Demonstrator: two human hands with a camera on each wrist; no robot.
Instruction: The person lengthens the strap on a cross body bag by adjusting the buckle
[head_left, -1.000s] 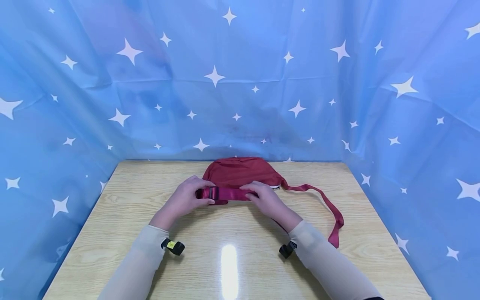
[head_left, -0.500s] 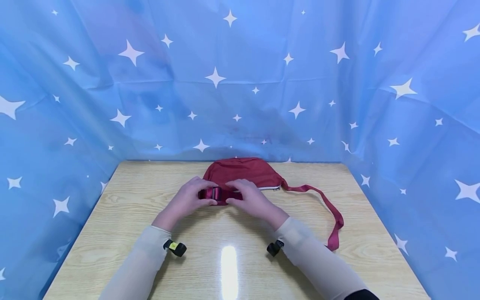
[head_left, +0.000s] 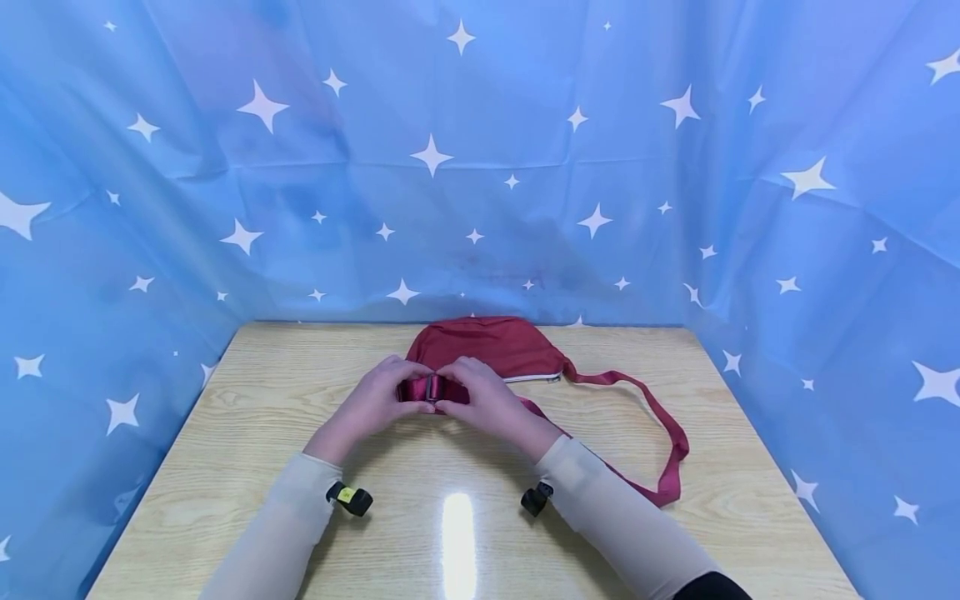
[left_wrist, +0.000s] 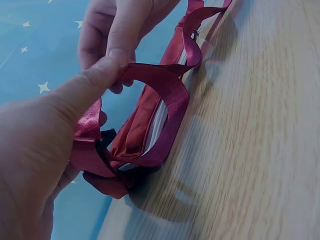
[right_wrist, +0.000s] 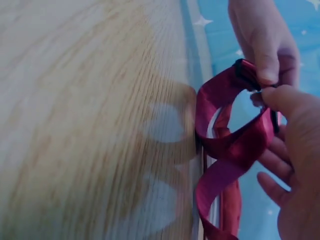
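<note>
A dark red waist bag (head_left: 487, 343) with a white zipper lies at the far edge of the table. In front of it, my left hand (head_left: 377, 396) grips the bag's red strap (left_wrist: 172, 107) beside a black strap slider (head_left: 432, 387). My right hand (head_left: 480, 398) pinches the same strap just right of the slider, its thumb meeting the left thumb. Between the hands and the bag the strap bends into a raised loop, best seen in the right wrist view. Parts of the slider are hidden behind fingers in both wrist views.
The rest of the strap curves across the wooden table (head_left: 225, 500) to the right and passes under the right forearm. A blue star-patterned curtain (head_left: 480, 208) stands behind the table and along both sides.
My right hand has slid left along the strap until it meets the left hand at the slider. The loose strap on the right now trails toward the right forearm. The left hand barely moved.
</note>
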